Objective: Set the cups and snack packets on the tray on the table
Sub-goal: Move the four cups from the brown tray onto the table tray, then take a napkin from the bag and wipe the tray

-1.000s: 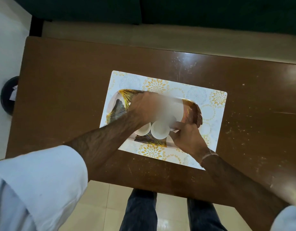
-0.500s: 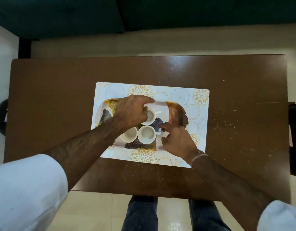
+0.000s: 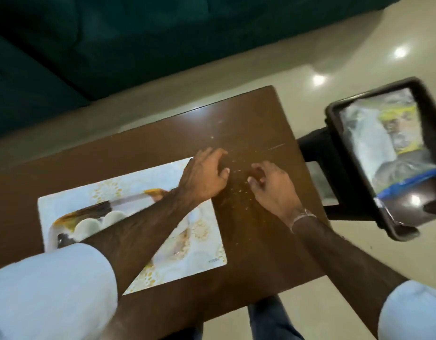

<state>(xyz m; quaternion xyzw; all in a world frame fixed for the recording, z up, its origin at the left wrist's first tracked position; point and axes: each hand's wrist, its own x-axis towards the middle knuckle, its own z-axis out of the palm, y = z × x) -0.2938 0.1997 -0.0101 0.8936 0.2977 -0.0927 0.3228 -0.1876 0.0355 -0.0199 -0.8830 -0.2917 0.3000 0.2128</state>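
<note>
A white tray with gold and dark feather print (image 3: 128, 201) lies on a patterned placemat (image 3: 195, 244) on the brown table (image 3: 249, 123). White cups (image 3: 88, 225) stand in the tray, partly hidden behind my left forearm. My left hand (image 3: 203, 177) hovers over the placemat's right edge, fingers loosely spread, holding nothing. Just to its right, my right hand (image 3: 273, 185) is over bare table with fingers curled, and nothing shows in it. Snack packets (image 3: 384, 133) in clear and yellow wrapping lie in a black tray to the right, off the table.
The black tray (image 3: 334, 123) rests on a dark stand beside the table's right edge. A dark green sofa (image 3: 114, 40) runs along the far side. Crumbs speckle the table around my hands. My legs (image 3: 268, 320) show below the near edge.
Both hands have left the cups and tray and moved right, past the placemat's edge. The view has swung right, bringing the black tray with packets into sight.
</note>
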